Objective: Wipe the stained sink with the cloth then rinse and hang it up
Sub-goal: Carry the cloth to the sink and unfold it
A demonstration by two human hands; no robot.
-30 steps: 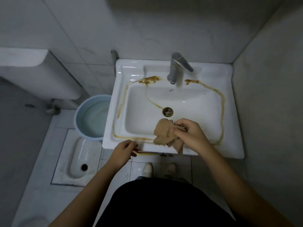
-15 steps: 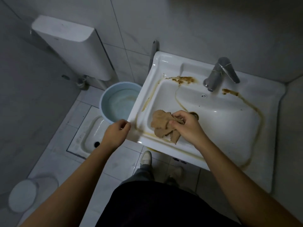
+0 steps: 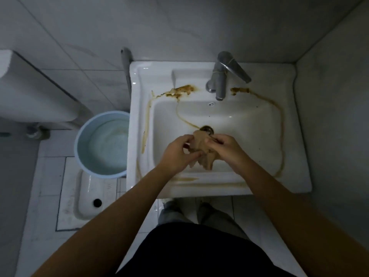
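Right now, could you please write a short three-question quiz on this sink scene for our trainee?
1. True or false: both hands grip the cloth above the sink.
2. What stands on the floor beside the sink? A) bucket B) chair C) mop
3. Fill in: brown stains flank the ____.

Key: 1 true: left hand and right hand hold it. 2 A. 3 faucet.
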